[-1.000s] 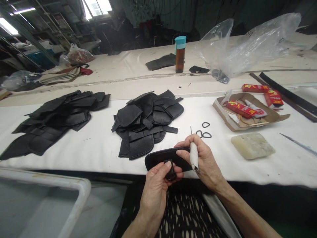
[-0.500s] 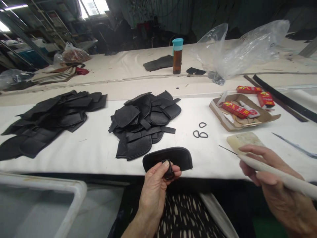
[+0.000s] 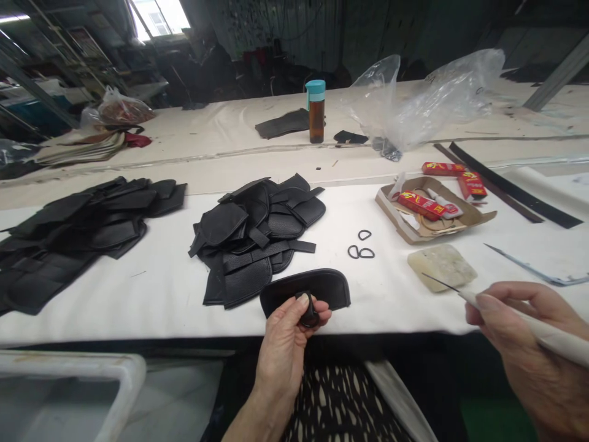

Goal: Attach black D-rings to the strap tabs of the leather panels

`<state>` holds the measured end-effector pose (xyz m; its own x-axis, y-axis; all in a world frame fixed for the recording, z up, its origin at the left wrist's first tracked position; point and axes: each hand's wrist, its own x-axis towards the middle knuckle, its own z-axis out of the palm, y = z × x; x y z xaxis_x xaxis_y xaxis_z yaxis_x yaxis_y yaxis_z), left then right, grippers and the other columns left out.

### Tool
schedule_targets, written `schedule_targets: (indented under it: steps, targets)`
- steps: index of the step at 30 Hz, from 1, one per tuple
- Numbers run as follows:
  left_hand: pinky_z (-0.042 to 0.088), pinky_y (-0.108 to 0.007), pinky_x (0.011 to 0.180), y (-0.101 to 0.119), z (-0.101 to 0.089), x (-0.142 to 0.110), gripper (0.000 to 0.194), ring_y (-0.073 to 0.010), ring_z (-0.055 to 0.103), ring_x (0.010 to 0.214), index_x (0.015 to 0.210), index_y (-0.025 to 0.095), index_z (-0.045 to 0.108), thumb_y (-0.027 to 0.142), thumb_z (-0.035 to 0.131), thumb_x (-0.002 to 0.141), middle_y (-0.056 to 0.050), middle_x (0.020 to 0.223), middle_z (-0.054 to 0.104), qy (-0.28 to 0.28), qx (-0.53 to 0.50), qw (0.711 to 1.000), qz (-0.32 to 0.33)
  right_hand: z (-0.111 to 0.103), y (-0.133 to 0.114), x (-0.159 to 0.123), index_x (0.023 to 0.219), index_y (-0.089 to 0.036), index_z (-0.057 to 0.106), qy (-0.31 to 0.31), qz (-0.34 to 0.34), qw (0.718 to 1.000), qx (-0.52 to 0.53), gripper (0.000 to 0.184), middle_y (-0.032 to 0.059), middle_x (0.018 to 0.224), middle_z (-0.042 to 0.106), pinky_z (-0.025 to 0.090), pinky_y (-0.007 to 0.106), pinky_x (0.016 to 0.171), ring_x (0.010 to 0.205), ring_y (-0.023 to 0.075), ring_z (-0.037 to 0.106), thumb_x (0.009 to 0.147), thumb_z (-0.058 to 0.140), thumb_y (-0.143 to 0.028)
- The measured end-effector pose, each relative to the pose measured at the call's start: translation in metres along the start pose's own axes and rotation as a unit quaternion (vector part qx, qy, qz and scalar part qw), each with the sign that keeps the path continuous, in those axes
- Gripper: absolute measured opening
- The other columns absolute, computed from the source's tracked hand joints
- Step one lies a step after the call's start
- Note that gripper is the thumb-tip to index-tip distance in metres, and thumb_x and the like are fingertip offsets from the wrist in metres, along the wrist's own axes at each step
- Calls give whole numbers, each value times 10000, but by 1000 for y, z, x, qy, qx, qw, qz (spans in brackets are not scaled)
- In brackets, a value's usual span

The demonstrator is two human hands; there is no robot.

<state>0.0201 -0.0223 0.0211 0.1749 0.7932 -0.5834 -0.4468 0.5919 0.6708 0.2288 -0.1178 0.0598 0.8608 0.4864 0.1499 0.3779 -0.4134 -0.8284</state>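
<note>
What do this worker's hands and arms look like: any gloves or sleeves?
Both the left hand and right hand are plain human hands, with no gloves. No sleeve shows on either visible forearm, nor any cables or markings. Below, a dark patterned garment has elongated cream spots.

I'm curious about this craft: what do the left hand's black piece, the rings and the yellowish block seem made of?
Black piece: leather or imitation leather, judging by its smooth sheen and bordered edge. Rings: metal or plastic, by their dark, stiff outline; too small to tell. Block: possibly wax, its surface dull and mottled.
</note>
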Motion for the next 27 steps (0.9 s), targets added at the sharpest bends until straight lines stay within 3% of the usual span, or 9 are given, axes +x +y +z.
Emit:
schedule_targets:
  steps: [8, 14, 19, 27]
  targets:
    - [529, -284, 687, 0, -1, -1, 159, -174, 671, 617, 691, 105, 667, 259, 708, 682, -79, 661, 712, 3, 12, 1000, 6, -2, 0, 0, 658, -245, 602, 6, -14, 999, -40, 156, -33, 558, 553, 305, 286, 481, 504, 150, 467, 634, 613, -398]
    - [548, -299, 693, 0, -2, -4, 137, -181, 676, 634, 708, 105, 672, 228, 718, 668, -82, 676, 714, 22, 12, 1000, 3, -2, 0, 4, 657, -228, 594, -5, -2, 999, -46, 194, -28, 539, 529, 332, 293, 525, 505, 148, 454, 684, 624, -418]
    - [578, -305, 692, 0, -5, 6, 15, -191, 686, 651, 687, 123, 679, 125, 685, 673, -64, 667, 719, 58, 28, 998, -3, -7, 9, 17, 601, -209, 536, -37, -60, 997, 4, 299, -41, 475, 484, 332, 264, 471, 444, 125, 422, 757, 559, -463]
    - [582, -261, 681, 3, 1, 20, 51, -201, 696, 669, 706, 113, 694, 151, 664, 723, -94, 714, 728, 1, 91, 995, -45, 1, 19, 37, 566, -208, 440, -12, -59, 997, -39, 331, -55, 492, 462, 344, 243, 529, 490, 114, 418, 817, 500, -415]
